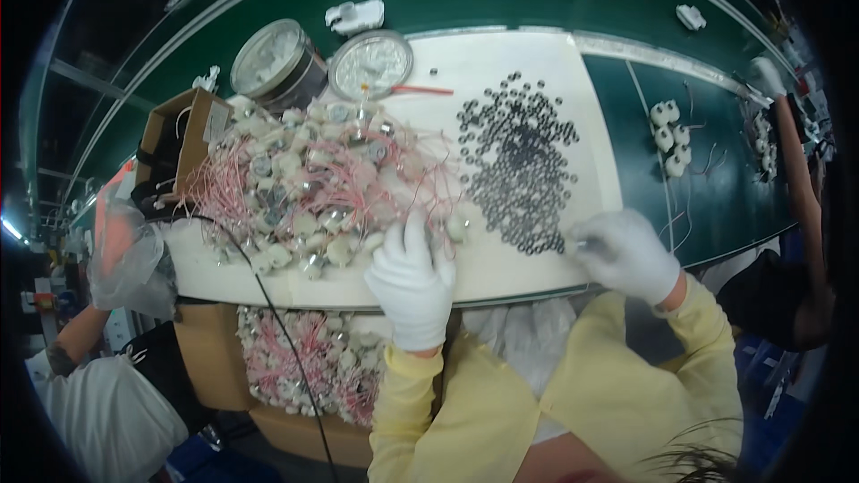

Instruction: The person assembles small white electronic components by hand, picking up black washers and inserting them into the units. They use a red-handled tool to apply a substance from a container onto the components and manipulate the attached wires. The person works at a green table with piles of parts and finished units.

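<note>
My left hand point(413, 282), in a white glove, is at the near right edge of a heap of small cream-white parts with thin pink wires point(331, 179). Its fingers stretch forward among the wires, with the thumb apart; one cream-white part point(459, 228) lies just right of them. My right hand point(625, 255), gloved too and slightly blurred, is by the near right edge of many small black rings point(523, 170) spread on the white sheet point(501, 277). Its fingertips are pinched together; what they hold, if anything, is too unclear to name.
Behind the heap stand a tub point(277, 63) and a round lid point(370, 64), with a red stick point(422, 89) beside it. Several wired parts point(671, 137) lie right on the green surface. A cardboard box point(210, 349) below holds more parts. Other people's arms show at both sides.
</note>
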`<state>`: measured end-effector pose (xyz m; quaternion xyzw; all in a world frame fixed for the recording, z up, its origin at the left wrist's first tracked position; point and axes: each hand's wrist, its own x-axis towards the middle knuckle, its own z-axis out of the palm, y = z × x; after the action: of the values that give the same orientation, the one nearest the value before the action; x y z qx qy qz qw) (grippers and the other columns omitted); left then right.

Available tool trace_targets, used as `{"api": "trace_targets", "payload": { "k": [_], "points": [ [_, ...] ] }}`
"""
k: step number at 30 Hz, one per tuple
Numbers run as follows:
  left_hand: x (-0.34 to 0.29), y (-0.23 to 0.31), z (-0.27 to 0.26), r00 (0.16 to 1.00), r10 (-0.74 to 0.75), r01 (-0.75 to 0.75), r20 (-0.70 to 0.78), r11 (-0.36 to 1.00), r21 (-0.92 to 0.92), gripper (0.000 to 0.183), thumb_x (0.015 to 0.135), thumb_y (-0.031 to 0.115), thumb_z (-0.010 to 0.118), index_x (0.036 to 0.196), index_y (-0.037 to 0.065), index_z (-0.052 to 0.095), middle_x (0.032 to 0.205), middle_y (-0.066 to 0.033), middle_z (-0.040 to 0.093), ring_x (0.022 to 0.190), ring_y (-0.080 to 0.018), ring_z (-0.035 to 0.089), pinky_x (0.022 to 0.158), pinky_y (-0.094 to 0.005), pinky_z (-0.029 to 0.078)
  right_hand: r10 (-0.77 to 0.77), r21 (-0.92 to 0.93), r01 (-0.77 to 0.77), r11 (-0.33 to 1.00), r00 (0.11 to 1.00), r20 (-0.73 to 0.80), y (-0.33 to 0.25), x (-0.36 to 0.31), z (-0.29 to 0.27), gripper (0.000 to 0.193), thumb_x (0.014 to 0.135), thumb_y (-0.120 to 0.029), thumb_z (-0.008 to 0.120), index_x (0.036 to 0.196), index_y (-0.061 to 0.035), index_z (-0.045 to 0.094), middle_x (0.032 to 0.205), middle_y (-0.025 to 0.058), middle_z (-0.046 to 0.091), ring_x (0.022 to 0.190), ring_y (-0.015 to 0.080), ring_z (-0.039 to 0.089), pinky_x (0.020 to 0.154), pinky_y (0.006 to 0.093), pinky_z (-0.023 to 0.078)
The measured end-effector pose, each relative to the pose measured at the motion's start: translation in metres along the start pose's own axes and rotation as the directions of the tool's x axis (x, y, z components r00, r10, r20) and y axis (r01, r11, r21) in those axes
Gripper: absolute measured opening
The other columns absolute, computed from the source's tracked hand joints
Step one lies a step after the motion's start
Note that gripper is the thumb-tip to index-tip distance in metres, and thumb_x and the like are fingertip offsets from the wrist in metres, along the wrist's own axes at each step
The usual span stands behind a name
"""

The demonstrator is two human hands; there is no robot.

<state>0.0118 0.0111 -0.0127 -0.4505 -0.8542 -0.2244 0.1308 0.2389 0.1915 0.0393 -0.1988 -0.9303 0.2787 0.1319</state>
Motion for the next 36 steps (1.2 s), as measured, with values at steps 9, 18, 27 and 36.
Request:
{"api": "trace_targets", "payload": {
  "k": [9, 18, 27, 36],
  "points": [
    [0.0, -0.003, -0.006, 1.0, 0.004, -0.004, -0.029, 1.0, 0.014, 0.045, 0.083, 0.015, 0.075, 0.126, 0.007, 0.064, 0.116, -0.0143, 0.066, 0.094, -0.0351, 0.062, 0.08, -0.0475, 0.05, -0.216, -0.287, 0.253, 0.924, 0.964, 0.153, 0.003, 0.008, -0.003, 0.027, 0.075, -0.022, 0.078, 0.101, -0.0212, 0.068, 0.08, -0.0018, 0.064, 0.071, 0.0216, 0.066, 0.067, 0.039, 0.047],
    [0.001, -0.003, 0.005, 0.997, 0.05, -0.047, -0.053, 0.997, 0.053, 0.043, 0.085, 0.013, 0.076, 0.126, 0.005, 0.064, 0.112, -0.0143, 0.066, 0.094, -0.035, 0.063, 0.079, -0.0456, 0.051, -0.3, -0.432, 0.408, 0.804, 0.906, 0.297, -0.001, 0.022, -0.011, 0.02, 0.081, -0.022, 0.067, 0.099, -0.0134, 0.066, 0.082, 0.0025, 0.061, 0.071, 0.0239, 0.062, 0.067, 0.0387, 0.045],
    [-0.001, -0.007, 0.007, 0.995, 0.062, -0.058, -0.074, 0.997, 0.053, 0.045, 0.084, 0.013, 0.076, 0.125, 0.003, 0.064, 0.11, -0.0147, 0.066, 0.091, -0.0346, 0.063, 0.078, -0.0454, 0.051, -0.28, -0.562, 0.454, 0.692, 0.886, 0.371, 0.002, 0.02, -0.037, 0.012, 0.082, -0.016, 0.062, 0.092, -0.0127, 0.066, 0.076, 0.0017, 0.054, 0.07, 0.0223, 0.059, 0.064, 0.037, 0.043],
    [-0.002, -0.008, 0.006, 0.998, 0.036, -0.036, -0.045, 0.999, 0.014, 0.046, 0.083, 0.012, 0.077, 0.126, 0.003, 0.064, 0.109, -0.0152, 0.066, 0.091, -0.0355, 0.063, 0.079, -0.046, 0.051, -0.259, -0.619, 0.51, 0.597, 0.853, 0.453, 0.002, 0.025, -0.033, 0.008, 0.08, -0.016, 0.062, 0.088, -0.012, 0.064, 0.072, 0.0022, 0.053, 0.069, 0.0215, 0.059, 0.065, 0.0362, 0.043]
  ]
}}
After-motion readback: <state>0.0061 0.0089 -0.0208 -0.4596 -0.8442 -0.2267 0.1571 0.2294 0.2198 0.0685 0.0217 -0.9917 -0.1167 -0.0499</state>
